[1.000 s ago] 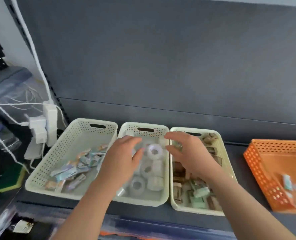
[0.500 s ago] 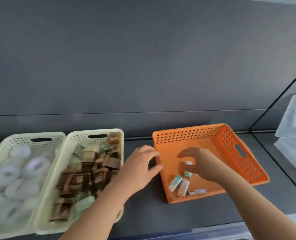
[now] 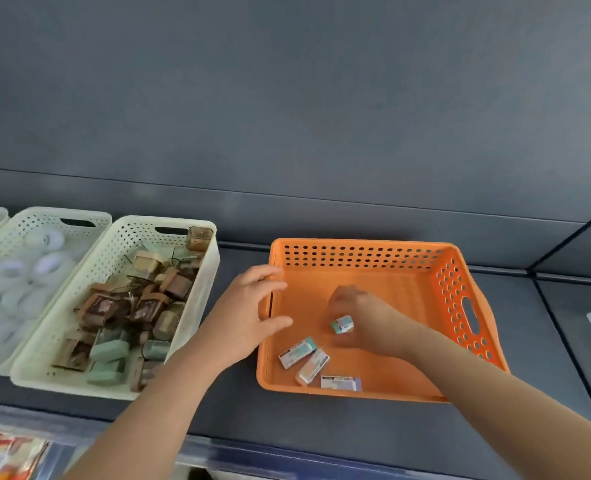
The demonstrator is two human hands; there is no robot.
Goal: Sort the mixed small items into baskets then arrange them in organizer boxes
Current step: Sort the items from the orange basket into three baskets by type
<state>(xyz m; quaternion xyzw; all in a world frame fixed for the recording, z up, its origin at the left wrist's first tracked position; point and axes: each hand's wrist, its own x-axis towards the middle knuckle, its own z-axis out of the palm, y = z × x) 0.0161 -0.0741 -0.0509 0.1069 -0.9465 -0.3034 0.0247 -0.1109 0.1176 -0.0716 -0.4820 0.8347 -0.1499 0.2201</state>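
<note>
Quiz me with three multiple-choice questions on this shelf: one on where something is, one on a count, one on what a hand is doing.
1. The orange basket stands: A) left of the pale baskets; B) on top of them; C) to their right.
2. Loose boxes lying in the orange basket, unheld: A) three; B) one; C) six.
3. The right hand: A) lies flat and empty; B) pinches a small box; C) lifts the basket.
Answers: 1 C, the pale baskets sit leftward; 2 A, three lie near the front wall; 3 B, it curls round the teal-and-white box.
</note>
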